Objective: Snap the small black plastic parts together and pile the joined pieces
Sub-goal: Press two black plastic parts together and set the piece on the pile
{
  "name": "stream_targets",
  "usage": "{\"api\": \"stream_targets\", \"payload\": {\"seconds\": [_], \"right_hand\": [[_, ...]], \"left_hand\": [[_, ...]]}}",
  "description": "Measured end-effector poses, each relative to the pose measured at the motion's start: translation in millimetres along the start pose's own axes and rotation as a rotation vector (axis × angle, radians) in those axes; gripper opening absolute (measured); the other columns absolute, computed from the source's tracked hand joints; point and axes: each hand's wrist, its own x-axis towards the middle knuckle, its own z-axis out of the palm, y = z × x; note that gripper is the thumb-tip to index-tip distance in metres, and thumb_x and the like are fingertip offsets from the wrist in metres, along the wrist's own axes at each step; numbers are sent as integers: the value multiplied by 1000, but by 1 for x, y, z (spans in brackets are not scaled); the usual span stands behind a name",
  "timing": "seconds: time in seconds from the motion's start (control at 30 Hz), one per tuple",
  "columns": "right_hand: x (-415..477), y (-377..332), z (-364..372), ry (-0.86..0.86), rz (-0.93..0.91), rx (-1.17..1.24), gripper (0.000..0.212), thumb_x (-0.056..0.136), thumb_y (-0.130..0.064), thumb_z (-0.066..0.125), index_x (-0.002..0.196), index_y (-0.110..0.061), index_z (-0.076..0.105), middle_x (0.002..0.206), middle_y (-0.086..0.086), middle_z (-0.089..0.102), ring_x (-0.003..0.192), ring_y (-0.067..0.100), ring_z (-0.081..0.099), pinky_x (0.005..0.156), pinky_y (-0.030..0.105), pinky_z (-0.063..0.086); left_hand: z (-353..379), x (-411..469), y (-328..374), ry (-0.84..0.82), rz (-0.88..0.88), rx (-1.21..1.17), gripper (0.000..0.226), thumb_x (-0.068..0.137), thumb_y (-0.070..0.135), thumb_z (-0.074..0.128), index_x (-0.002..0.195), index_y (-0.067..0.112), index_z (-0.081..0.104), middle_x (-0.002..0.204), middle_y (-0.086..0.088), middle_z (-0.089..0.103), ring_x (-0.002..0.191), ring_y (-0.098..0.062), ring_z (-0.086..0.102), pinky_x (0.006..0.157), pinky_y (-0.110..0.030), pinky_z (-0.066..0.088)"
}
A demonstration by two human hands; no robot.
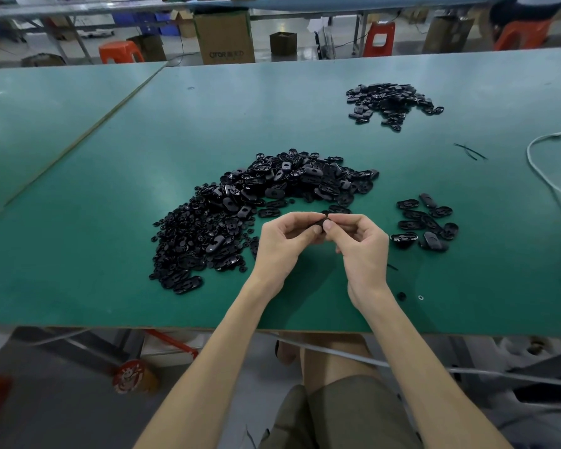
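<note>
While near table edge, hands seemingly pinch part.

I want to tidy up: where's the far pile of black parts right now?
In the head view, the far pile lies on the green table toward the back right, beyond the big central pile and apart from it.

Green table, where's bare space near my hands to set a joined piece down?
Bare surface lies left of the big pile, and between the small right pile and the white cable. Straight ahead of you it is crowded with parts.
</note>
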Motion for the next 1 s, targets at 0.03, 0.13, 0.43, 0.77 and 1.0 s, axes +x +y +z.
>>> {"api": "stream_targets", "payload": {"seconds": [0.03, 0.13, 0.43, 0.77, 1.0], "right_hand": [[0, 0, 0, 1, -1, -1, 14, 88, -2, 79, 90, -15, 75, 76, -5, 77, 71, 6, 67, 60, 17, 48], [0, 0, 0, -3, -3, -5, 14, 88, -1, 79, 90, -14, 75, 74, -6, 76, 68, 4, 66, 59, 16, 48], [1, 1, 0, -13, -14, -24, 13, 89, 1, 77, 92, -12, 74, 74, -5, 76, 67, 4, 68, 60, 15, 48], [4, 2, 1, -7, -36, -48, 11, 96, -6, 70, 99, -15, 75, 80, -3, 76, 74, 10, 68, 63, 21, 52], [6, 1, 3, -31, -23, -90, 22, 98, 2, 59, 84, -14, 66, 67, -11, 64, 59, 5, 54, 57, 20, 43]], "left_hand": [[0, 0, 0, -3, -1, 1, 20, 92, -4, 71, 106, 9, 77, 99, -7, 80, 89, -19, 77, 83, -25, 59], [1, 0, 0, -5, -5, 7, 19, 91, -5, 72, 106, 6, 77, 95, -7, 80, 84, -15, 76, 79, -21, 58], [1, 2, 0, 13, -19, 74, 17, 91, -7, 71, 104, 2, 76, 88, -9, 78, 77, -17, 72, 79, -26, 57], [7, 2, 8, 74, 14, 92, 15, 91, -1, 74, 106, 2, 76, 95, -10, 79, 79, -18, 73, 77, -26, 58], [54, 32, 50, -5, 93, 226, 17, 88, 2, 74, 101, 12, 79, 82, 5, 77, 75, -7, 71, 74, -21, 55]]}}
